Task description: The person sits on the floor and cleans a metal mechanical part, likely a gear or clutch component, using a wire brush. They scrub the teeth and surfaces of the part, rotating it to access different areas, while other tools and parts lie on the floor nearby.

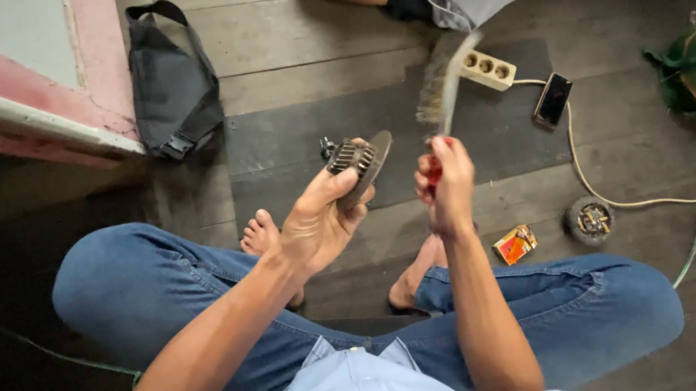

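Observation:
My left hand (pixel 318 219) grips a round, dark metal part with a finned, gear-like hub (pixel 359 161), held up over my crossed legs. To its right, my right hand (pixel 445 182) is closed around the red handle of a paintbrush (pixel 441 83). The brush points upward, its grey bristles blurred, just right of the metal part and not touching it. I sit on a dark wooden floor in blue jeans, both bare feet showing below my hands.
A black bag (pixel 171 81) leans by a pink ledge at left. A white power strip (pixel 487 69), a phone (pixel 553 99), a cream cable, a small orange box (pixel 515 244) and a round metal part (pixel 589 219) lie right. Another person's leg shows at top.

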